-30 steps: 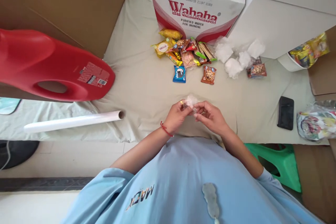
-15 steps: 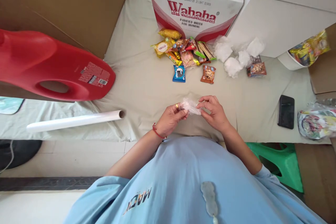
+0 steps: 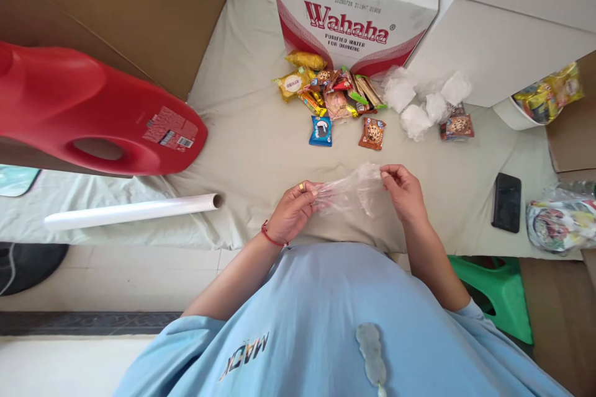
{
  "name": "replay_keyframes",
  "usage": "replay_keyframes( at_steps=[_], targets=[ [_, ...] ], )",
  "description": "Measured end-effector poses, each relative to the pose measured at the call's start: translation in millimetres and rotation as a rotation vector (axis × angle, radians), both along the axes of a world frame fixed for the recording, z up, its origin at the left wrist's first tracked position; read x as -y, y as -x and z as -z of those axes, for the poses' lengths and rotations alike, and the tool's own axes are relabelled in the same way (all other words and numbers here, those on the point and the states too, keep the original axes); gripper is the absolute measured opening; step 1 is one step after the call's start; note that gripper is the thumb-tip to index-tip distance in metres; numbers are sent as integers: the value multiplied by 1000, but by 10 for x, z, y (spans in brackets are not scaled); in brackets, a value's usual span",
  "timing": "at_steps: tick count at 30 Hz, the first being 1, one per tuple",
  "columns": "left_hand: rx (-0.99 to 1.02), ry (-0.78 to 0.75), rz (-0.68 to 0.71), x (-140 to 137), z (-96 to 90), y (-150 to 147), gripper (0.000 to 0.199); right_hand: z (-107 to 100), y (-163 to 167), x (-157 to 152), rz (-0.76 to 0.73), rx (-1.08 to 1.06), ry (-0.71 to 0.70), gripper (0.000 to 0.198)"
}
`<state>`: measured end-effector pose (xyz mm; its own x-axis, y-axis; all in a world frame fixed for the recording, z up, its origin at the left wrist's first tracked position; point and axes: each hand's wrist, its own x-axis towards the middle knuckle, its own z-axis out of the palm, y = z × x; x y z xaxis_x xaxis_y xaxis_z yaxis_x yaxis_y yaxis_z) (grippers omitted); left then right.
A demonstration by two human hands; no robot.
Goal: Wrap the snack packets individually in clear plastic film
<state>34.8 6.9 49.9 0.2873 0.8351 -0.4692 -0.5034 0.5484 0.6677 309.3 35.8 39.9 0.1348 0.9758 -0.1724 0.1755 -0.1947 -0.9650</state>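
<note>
A crumpled sheet of clear plastic film (image 3: 351, 191), perhaps a thin bag, is stretched between my hands above the cloth-covered table. My left hand (image 3: 297, 209) pinches its left end, and my right hand (image 3: 406, 193) pinches the upper right end. Beyond the film lie a blue snack packet (image 3: 321, 131) and a brown cookie packet (image 3: 372, 133), side by side and apart from my hands. Behind these two is a pile of wrapped snacks (image 3: 338, 92). Several white crumpled plastic bundles (image 3: 416, 121) rest to its right, next to another brown cookie packet (image 3: 457, 127).
A white Wahaba-style carton printed "Wahaha" (image 3: 358, 18) stands at the back. On the left are a red jug (image 3: 139, 118) and a white film roll (image 3: 133, 211). To the right are a black phone (image 3: 506, 203), a white tub of snacks (image 3: 516, 115) and a green stool (image 3: 507, 298).
My hands have moved apart, the right one going right and the left one slightly left. The bunched plastic film is now pulled out wide between them.
</note>
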Motion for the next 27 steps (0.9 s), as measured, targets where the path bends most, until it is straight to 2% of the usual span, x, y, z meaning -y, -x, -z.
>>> replay_keyframes(
  at_steps=[3, 5, 7, 10, 13, 16, 18, 21, 23, 25, 27],
  targets=[
    [-6, -11, 4, 5, -22, 3, 40, -17, 126, 39, -68, 69, -79, 45],
    [-12, -15, 13, -10, -18, 2, 43, -32, 230, 60, -175, 112, -111, 55],
    [-16, -5, -17, -36, 1, 2, 46, -14, 307, 51, -217, 169, -110, 62],
    [-58, 36, -114, -72, 51, 18, 49, 73, 307, -2, -159, 135, -29, 44],
    [-104, 78, -171, -82, 106, 57, 48, 128, 208, -25, -15, 38, 24, 29],
    [-122, 93, -176, -70, 147, 88, 46, 44, 152, 33, 165, 128, -120, 27],
    [-125, 93, -169, -61, 163, 91, 45, -70, 188, 95, 133, 234, -271, 25],
    [-135, 100, -160, -49, 175, 81, 44, -190, 322, 154, -78, 368, -379, 20],
    [-160, 102, -169, -37, 177, 81, 43, -183, 402, 162, -97, 390, -309, 19],
    [-202, 96, -183, -19, 180, 97, 43, -125, 435, 176, 1, 349, -212, 19],
    [-256, 84, -169, 7, 191, 127, 41, -61, 423, 224, 72, 317, -205, 19]
  ],
)
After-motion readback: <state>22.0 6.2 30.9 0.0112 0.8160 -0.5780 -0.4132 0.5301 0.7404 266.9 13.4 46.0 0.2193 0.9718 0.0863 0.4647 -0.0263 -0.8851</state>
